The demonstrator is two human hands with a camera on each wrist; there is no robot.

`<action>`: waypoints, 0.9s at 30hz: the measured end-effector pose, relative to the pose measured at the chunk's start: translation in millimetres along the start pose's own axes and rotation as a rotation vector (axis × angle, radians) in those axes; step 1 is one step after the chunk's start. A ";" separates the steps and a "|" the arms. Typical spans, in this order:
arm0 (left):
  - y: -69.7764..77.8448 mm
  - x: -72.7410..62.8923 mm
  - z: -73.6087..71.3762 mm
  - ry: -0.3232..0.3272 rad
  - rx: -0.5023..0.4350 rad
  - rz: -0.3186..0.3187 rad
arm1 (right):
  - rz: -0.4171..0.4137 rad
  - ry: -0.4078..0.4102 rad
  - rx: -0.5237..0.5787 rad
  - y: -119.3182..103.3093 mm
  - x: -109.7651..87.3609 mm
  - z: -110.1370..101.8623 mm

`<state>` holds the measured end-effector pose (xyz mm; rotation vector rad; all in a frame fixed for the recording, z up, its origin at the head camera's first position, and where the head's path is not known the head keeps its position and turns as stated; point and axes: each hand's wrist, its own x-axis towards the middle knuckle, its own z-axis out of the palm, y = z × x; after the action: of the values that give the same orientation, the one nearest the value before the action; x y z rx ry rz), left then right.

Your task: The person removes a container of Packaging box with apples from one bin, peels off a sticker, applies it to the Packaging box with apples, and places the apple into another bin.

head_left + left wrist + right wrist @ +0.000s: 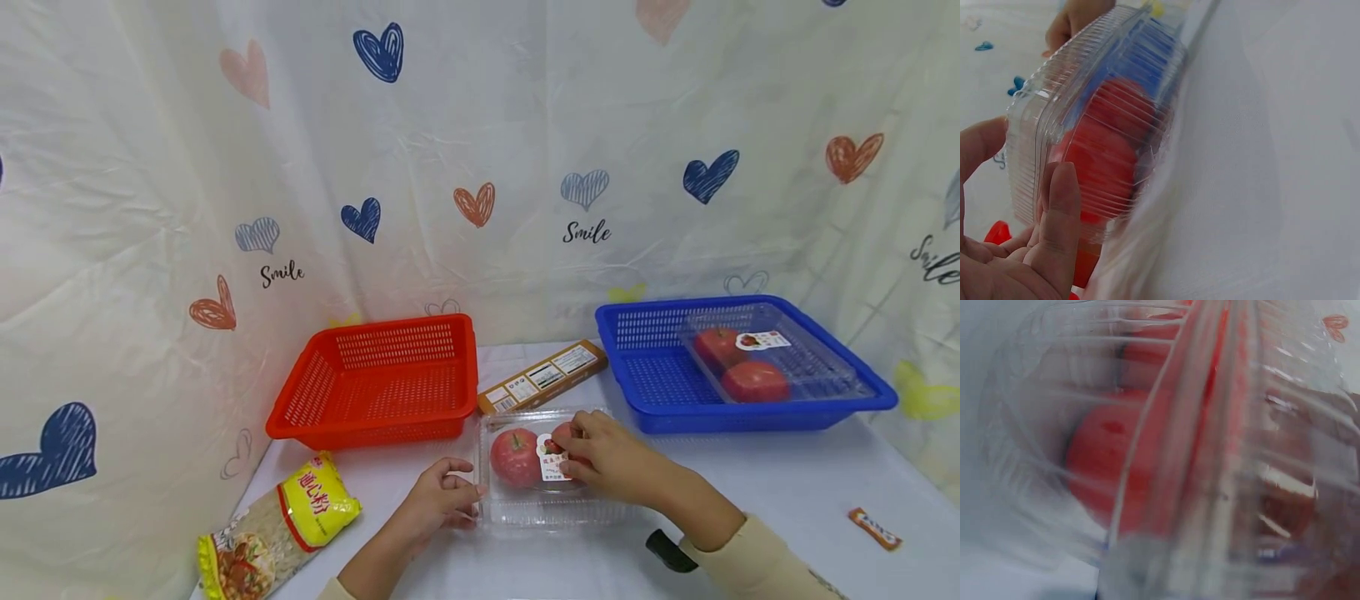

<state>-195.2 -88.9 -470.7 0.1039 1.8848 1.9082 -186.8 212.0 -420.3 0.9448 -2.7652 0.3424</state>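
A clear plastic fruit box lies on the white table with red apples inside and a white label on its lid. My left hand touches the box's left edge; in the left wrist view the thumb and forefinger lie apart at its ribbed corner. Over the lid, my right hand has bent fingers and thumb at the label's right side, partly covering it and the second apple. Whether they pinch or press the label cannot be made out. Motion blurs the right wrist view.
Behind stand a red basket and a blue basket holding another labelled apple box. A long brown carton lies between them. A yellow noodle bag is at left, a small orange wrapper at right, a dark object near the right sleeve.
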 end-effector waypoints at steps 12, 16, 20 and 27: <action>-1.3 1.6 -1.0 -0.005 0.000 0.003 | 0.000 0.004 0.133 -2.5 -21.0 -7.4; -1.3 1.1 -1.1 -0.001 -0.004 0.004 | 0.021 -0.033 0.160 -2.6 -28.0 -8.3; -1.5 0.9 -1.5 0.000 -0.003 -0.004 | 0.055 -0.078 0.206 -2.4 -34.8 -7.3; -2.2 0.5 -2.1 0.007 0.007 -0.014 | 0.058 -0.078 0.292 0.4 -36.6 -8.8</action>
<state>-195.9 -90.8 -473.0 0.0867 1.8916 1.8955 -157.7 235.8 -421.4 0.9589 -2.8691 0.7504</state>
